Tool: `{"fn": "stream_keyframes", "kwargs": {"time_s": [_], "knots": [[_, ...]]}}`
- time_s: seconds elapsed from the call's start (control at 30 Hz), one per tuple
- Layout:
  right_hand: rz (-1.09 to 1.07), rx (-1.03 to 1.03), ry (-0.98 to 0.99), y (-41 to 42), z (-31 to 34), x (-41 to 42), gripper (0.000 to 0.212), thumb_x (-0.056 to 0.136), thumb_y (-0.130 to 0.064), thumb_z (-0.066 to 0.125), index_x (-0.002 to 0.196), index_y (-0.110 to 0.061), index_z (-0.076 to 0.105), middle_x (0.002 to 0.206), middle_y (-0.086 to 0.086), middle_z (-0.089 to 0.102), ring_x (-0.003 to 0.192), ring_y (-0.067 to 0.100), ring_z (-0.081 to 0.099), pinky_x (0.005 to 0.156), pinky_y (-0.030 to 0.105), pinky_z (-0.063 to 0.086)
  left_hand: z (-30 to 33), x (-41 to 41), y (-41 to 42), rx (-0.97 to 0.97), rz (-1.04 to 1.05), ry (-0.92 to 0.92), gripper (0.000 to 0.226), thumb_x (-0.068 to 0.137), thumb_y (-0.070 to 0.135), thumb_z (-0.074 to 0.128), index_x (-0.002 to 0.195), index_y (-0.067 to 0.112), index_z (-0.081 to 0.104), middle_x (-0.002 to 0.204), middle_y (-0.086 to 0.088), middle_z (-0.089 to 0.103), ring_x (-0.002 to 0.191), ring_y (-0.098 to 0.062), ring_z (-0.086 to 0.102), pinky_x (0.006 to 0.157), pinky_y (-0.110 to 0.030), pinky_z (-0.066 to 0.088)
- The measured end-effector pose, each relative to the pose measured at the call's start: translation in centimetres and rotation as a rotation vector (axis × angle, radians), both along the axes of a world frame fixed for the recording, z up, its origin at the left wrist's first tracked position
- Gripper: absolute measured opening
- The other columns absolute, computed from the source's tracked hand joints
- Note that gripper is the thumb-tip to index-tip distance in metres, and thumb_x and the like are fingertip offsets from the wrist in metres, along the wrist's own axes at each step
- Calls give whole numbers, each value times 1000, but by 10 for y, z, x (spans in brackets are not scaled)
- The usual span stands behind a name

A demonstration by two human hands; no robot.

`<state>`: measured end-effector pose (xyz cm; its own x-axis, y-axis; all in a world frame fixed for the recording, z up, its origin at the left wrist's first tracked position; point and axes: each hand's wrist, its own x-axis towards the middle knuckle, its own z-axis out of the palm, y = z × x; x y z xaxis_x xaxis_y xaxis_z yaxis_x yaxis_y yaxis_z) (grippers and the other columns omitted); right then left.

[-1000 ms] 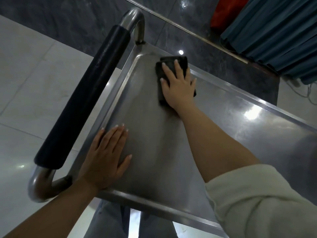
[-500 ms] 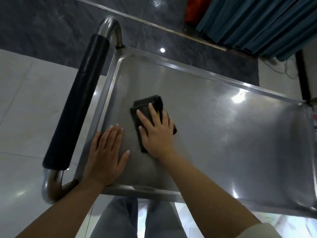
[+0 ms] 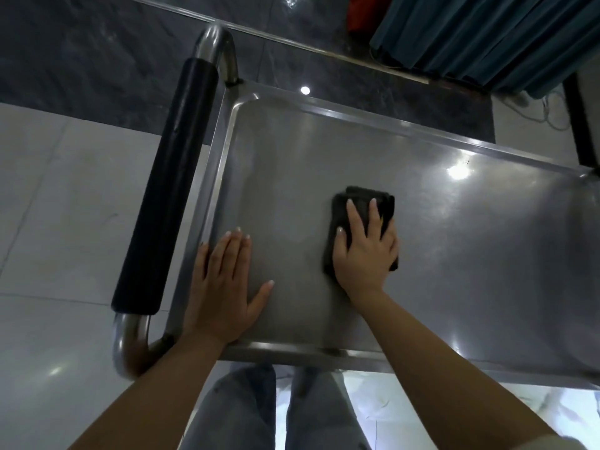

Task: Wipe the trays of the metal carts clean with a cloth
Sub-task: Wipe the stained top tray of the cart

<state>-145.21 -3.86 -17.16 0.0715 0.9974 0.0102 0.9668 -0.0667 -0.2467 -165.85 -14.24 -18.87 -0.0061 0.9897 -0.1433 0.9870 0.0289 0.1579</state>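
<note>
Item: shiny steel cart tray. Our right hand, flat-fingered grip, presses the folded dark cloth mid-tray; left hand braces, open. We advise overlapping strokes, steady pressure.

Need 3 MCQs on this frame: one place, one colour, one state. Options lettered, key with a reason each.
1. Where does the cloth lie?
A. on the tray
B. over the handle
C. on the floor

2. What colour is the handle padding?
A. red
B. black
C. white

3. How is the left hand?
A. gripping the handle
B. holding the cloth
C. flat on the tray, fingers straight

Key:
1 A, the cloth is pressed on the tray under the right hand.
2 B, the sleeve on the steel bar is black.
3 C, the palm rests on the tray near its left rim and holds nothing.
</note>
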Motion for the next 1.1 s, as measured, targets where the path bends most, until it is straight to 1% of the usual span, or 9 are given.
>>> {"fn": "stream_keyframes", "kwargs": {"time_s": [0.1,0.23,0.43,0.5,0.73,0.83,0.93,1.03,1.1], "knots": [[-47,-86,22,31,-1,-57,56,94,-45,43,147,-42,28,162,-1,13,144,42,10,112,62,11,-1,0,0,32,6,-2,83,90,62,33,148,4,26,154,-17,28,143,-30,23,117,-53,17],[292,-105,-2,55,-1,-100,60,91,-52,44,147,-44,25,162,-1,11,145,40,5,111,63,7,-6,-1,0,70,9,-1,77,92,58,31,148,5,27,152,-17,30,142,-31,26,116,-53,19],[706,-57,-37,55,7,-39,52,94,-43,46,145,-38,37,159,1,24,141,40,22,109,61,23,-3,4,-2,46,9,18,76,93,54,29,147,1,29,152,-20,30,141,-33,27,116,-54,18],[631,-28,-20,42,6,-4,51,93,-41,48,144,-36,42,158,1,27,139,40,27,107,58,27,0,7,-2,41,9,34,76,92,54,28,146,0,29,151,-22,31,140,-35,28,115,-55,19],[-154,-71,10,-3,1,73,53,97,-42,42,148,-39,28,161,1,16,144,38,14,115,54,15,14,54,25,16,174,-29,66,90,45,40,139,1,42,145,-27,37,134,-40,33,111,-67,10],[-235,-131,-4,-3,0,70,55,98,-46,36,150,-43,18,162,-2,7,146,38,6,115,56,10,15,80,46,42,177,-44,62,90,40,51,138,1,44,144,-26,40,133,-39,37,107,-72,10],[59,-114,-58,-10,4,79,56,96,-46,36,150,-39,23,162,1,12,144,42,11,113,59,15,13,106,68,73,126,-59,63,86,36,60,135,-1,47,144,-24,42,131,-37,43,106,-72,15],[506,-73,-85,-11,11,119,54,94,-44,41,147,-32,37,158,6,25,139,47,24,107,63,28,12,135,86,58,97,-76,63,89,39,47,138,-1,44,147,-23,39,134,-38,38,109,-69,18],[696,-57,-112,-4,13,152,51,94,-41,45,144,-30,41,156,8,29,136,48,30,104,64,32,10,155,94,23,117,-89,64,93,41,42,143,1,37,151,-23,31,140,-38,27,113,-65,11]]}}
